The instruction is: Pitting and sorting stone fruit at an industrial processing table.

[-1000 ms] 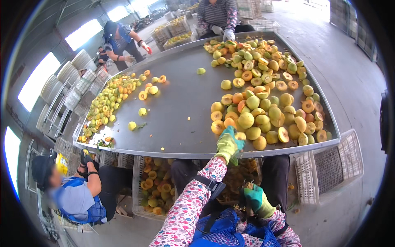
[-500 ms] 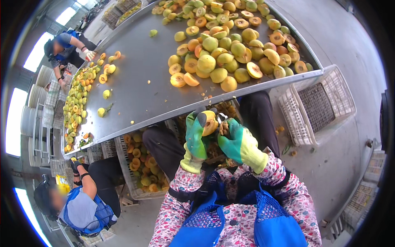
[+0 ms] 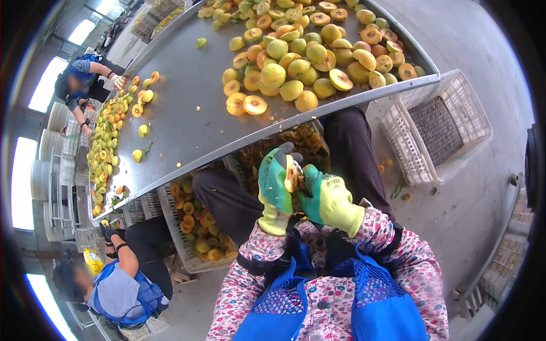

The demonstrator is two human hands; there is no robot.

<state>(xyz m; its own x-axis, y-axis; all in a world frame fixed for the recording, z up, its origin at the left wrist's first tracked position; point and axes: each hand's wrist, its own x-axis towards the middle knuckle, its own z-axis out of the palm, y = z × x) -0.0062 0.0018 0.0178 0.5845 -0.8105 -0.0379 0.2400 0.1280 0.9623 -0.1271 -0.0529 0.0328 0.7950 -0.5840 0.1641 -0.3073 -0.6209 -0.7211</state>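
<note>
My left hand (image 3: 276, 182), in a green and yellow work glove, is closed around an apricot half (image 3: 291, 175), its cut side turned toward my right hand. My right hand (image 3: 323, 196), gloved alike, is closed and pressed against that fruit. A small tool with a metal tip sits in it, mostly hidden by the fingers now. Both hands are over my lap, just below the near edge of the metal table (image 3: 219, 133). On that table lies a large heap of whole and halved apricots (image 3: 298, 65).
A crate of apricot halves (image 3: 205, 238) stands left of my knee. Another crate (image 3: 307, 139) is between my legs, under the table edge. On the right is a white plastic crate (image 3: 435, 136). Two co-workers (image 3: 85, 74) (image 3: 122, 284) are at the left, by a second apricot pile (image 3: 105, 142).
My hands have come together, the right one now against the fruit, and the metal tip has gone out of sight. One cut half on the table has turned face up. The view has shifted slightly.
</note>
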